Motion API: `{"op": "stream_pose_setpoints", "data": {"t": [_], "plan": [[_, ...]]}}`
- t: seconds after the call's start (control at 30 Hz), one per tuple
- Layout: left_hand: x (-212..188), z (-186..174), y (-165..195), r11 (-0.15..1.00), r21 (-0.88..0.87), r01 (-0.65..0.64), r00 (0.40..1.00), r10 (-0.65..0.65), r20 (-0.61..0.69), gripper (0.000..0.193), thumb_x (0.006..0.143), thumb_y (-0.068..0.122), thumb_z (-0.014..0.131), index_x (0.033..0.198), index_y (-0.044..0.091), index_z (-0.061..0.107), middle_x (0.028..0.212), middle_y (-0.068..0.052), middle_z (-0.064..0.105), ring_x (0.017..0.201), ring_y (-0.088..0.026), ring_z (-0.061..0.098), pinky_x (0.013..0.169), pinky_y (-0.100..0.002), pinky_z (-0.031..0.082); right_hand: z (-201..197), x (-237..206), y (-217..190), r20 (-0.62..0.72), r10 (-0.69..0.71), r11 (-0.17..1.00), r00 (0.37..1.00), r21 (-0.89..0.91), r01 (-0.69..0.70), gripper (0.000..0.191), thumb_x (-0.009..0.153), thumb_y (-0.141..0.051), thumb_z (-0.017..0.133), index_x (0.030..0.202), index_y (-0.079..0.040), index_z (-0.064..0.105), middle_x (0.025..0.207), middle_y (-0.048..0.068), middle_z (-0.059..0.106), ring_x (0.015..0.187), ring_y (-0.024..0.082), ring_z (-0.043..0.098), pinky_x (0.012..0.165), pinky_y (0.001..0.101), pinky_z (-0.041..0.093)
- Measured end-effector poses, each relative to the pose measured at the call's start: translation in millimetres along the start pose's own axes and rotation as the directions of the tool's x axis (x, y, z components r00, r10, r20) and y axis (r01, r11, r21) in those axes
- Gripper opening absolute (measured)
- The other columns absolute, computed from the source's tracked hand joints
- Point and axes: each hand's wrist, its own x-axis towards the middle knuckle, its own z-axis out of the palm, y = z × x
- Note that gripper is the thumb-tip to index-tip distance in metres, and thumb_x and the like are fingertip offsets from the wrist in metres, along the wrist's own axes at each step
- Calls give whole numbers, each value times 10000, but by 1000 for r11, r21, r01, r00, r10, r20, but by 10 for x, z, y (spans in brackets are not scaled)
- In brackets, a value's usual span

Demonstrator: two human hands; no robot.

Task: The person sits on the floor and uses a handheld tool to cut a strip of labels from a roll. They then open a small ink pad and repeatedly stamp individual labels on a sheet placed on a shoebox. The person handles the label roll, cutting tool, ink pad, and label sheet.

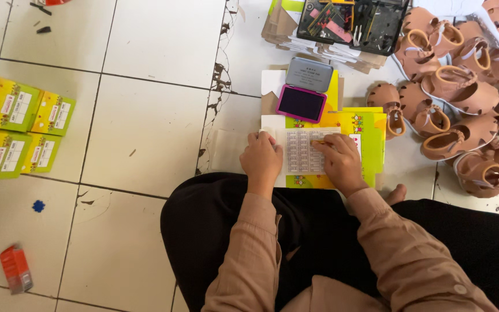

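- The left hand (262, 159) rests palm down on the left edge of the white label sheet (302, 151). Its fingers are curled loosely together and press the sheet flat; they grasp nothing.
- The right hand (341, 162) lies on the right part of the same sheet. Its fingers are closed around a thin yellow-orange stick-like tool (320, 142), whose tip points left onto the printed grid.
- The label sheet is white with a fine grid of small rows and columns. It lies on top of a flattened yellow cardboard box (365, 130) on the tiled floor (145, 115), directly in front of the person's knees.
- The yellow box carries small coloured figures along its border and extends past the sheet to the right and below.
- An open ink pad (301, 102) with a pink frame, dark pad surface and raised grey lid sits just beyond the sheet, apart from both hands.
- A pile of tan children's sandals (463, 81) with white soles lies to the right of the box.
- A stack of folded yellow-green boxes (12, 127) lies well apart at the far left.
- A small red object (16, 268) lies on the floor at lower left.
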Motion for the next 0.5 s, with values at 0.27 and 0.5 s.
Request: {"op": "stream_pose_setpoints", "data": {"t": [0.27, 0.5], "plan": [[2, 22, -12, 1000, 1, -9, 1000, 9, 2, 227, 832, 290, 783, 956, 173, 633, 1105, -38, 619, 894, -314, 692, 764, -478, 530, 5, 46, 43, 69, -37, 999, 997, 35, 34, 341, 772, 83, 637, 1051, -59, 774, 1036, 120, 664, 1009, 338, 632, 912, 455, 514], [-3, 29, -4, 1000, -22, 22, 1000, -22, 7, 228, 824, 291, 785, 955, 178, 637, 1110, -37, 619, 896, -319, 690, 775, -476, 526, -15, 271, 99, -78, 23, 998, 997, 60, -19, 334, 870, 87, 617, 1152, -41, 740, 1109, 124, 662, 1071, 349, 624, 968, 451, 497]]}}
